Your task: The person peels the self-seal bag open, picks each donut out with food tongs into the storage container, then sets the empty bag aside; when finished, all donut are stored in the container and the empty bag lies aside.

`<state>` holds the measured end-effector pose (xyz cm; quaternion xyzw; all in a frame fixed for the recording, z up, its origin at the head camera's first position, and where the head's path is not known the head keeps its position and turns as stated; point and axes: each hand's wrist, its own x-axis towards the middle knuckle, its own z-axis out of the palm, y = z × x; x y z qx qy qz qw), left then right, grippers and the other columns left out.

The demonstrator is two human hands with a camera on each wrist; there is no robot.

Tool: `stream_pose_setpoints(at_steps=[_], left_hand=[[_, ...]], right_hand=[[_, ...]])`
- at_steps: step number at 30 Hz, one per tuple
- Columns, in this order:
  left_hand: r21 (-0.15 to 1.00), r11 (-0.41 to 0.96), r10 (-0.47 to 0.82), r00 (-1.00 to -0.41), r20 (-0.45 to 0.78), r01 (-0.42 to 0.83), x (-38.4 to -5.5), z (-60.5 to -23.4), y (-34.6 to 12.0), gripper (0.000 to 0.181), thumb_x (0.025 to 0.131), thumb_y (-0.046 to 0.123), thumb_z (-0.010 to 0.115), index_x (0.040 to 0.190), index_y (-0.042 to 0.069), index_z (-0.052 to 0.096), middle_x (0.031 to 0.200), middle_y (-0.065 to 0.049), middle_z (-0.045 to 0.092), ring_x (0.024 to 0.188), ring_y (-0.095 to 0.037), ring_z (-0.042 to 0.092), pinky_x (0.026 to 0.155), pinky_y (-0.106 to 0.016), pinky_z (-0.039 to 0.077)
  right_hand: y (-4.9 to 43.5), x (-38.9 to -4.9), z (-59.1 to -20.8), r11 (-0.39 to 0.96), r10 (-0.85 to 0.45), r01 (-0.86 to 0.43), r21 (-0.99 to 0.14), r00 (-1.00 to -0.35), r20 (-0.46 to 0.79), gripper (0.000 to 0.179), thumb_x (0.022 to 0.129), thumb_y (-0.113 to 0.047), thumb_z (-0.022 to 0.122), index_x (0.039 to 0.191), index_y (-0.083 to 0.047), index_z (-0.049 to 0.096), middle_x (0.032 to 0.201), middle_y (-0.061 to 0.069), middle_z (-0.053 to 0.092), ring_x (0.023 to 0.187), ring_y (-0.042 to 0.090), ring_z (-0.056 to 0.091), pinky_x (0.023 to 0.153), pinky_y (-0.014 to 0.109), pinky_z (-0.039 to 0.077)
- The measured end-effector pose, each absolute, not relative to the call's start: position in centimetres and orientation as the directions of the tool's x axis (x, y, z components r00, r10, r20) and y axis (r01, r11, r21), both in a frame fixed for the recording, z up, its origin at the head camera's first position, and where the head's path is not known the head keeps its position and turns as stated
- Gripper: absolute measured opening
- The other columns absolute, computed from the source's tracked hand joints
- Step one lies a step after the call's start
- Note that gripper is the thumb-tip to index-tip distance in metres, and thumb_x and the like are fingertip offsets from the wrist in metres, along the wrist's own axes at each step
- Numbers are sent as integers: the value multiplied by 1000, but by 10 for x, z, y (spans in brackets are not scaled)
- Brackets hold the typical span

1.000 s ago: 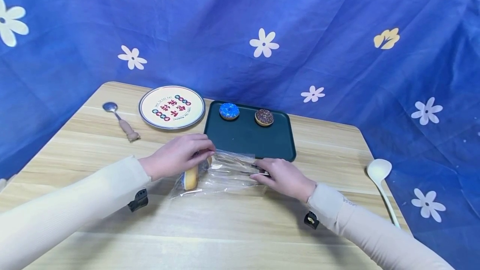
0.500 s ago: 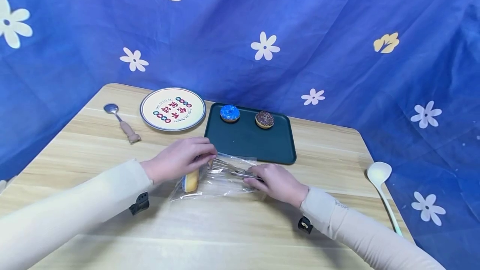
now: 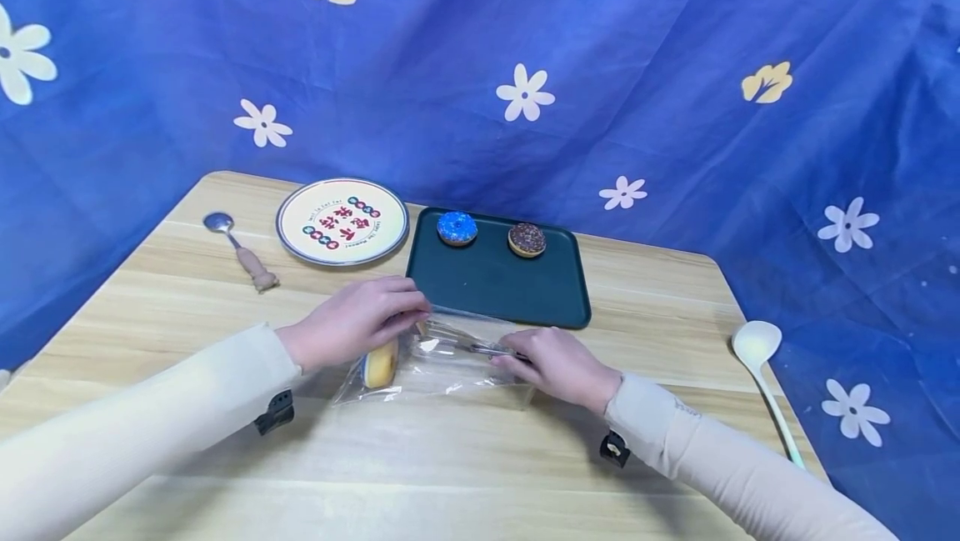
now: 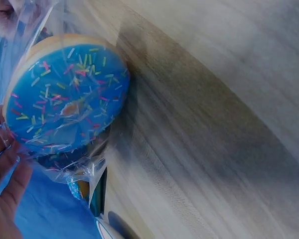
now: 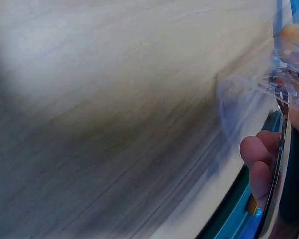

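A clear plastic bag lies across the table between the hands. Inside it, in the left wrist view, a blue-iced donut with sprinkles stands on its edge, a dark-iced donut partly hidden behind it. My left hand pinches the bag's upper edge above the donuts. My right hand grips metal tongs, whose front end reaches into the bag; the bag's glare blurs the tips. In the right wrist view, curled fingers show beside the tongs.
Behind the bag, a dark green tray holds a blue donut and a chocolate donut. Left of it are a printed plate and a spoon. A white ladle lies by the right table edge.
Over the last second my right hand has shifted slightly left and down, and the tongs have come into view pointing into the bag. The left hand keeps its pinch, nearly still.
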<state>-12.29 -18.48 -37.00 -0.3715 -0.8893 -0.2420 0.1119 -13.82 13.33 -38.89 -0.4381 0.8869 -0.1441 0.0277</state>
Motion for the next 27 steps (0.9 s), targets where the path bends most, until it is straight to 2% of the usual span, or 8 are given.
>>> stream_pose_setpoints(at_steps=[5, 13, 16, 19, 23, 25, 27], left_hand=[[345, 616, 600, -705, 378, 708, -123, -370, -186, 12, 96, 8, 74, 107, 13, 77, 101, 4, 72, 89, -8, 68, 79, -29, 62], [352, 629, 594, -720, 358, 693, -125, -371, -188, 13, 97, 10, 73, 108, 14, 77, 105, 3, 74, 94, -10, 71, 83, -32, 63], [349, 632, 593, -722, 357, 692, -125, -372, -189, 13, 97, 9, 73, 108, 14, 77, 105, 2, 74, 94, -11, 71, 83, -33, 63], [343, 631, 594, -718, 364, 696, -125, -372, -189, 14, 96, 7, 74, 108, 13, 77, 105, 1, 75, 94, -12, 72, 84, -33, 63], [343, 625, 596, -712, 371, 701, -126, -372, -189, 13, 96, 6, 73, 107, 12, 77, 104, 1, 75, 93, -12, 72, 84, -32, 63], [355, 623, 592, -716, 368, 697, -125, -372, -189, 14, 96, 5, 73, 108, 12, 76, 104, 1, 75, 92, -12, 72, 83, -32, 63], [367, 625, 588, -724, 359, 689, -124, -372, -190, 14, 96, 5, 72, 108, 12, 76, 104, 1, 75, 92, -11, 72, 83, -32, 63]], right_hand=[[140, -138, -388, 577, -783, -767, -279, -617, 77, 32, 108, -35, 59, 79, -22, 53, 69, -14, 42, 63, 2, 43, 62, 19, 37], [166, -137, -383, 606, -761, -751, -263, -643, 83, 25, 108, -38, 58, 86, -26, 59, 73, -15, 52, 67, 0, 49, 66, 22, 44], [181, -138, -380, 613, -754, -744, -265, -652, 87, 24, 108, -38, 58, 89, -26, 62, 78, -15, 59, 70, 0, 55, 68, 25, 49], [198, -139, -376, 606, -752, -730, -317, -656, 74, 19, 108, -37, 59, 103, -24, 72, 97, -12, 74, 87, 3, 70, 80, 30, 59], [221, -139, -370, 619, -728, -665, -418, -685, 12, 29, 107, -36, 60, 124, -18, 75, 119, -4, 78, 109, 12, 74, 94, 38, 61], [231, -139, -367, 637, -708, -623, -454, -706, -24, 32, 107, -38, 60, 126, -17, 74, 121, -4, 77, 110, 13, 74, 93, 38, 61], [239, -138, -364, 649, -689, -579, -494, -722, -59, 31, 106, -39, 61, 124, -18, 75, 115, -2, 78, 98, 11, 73, 84, 34, 62]])
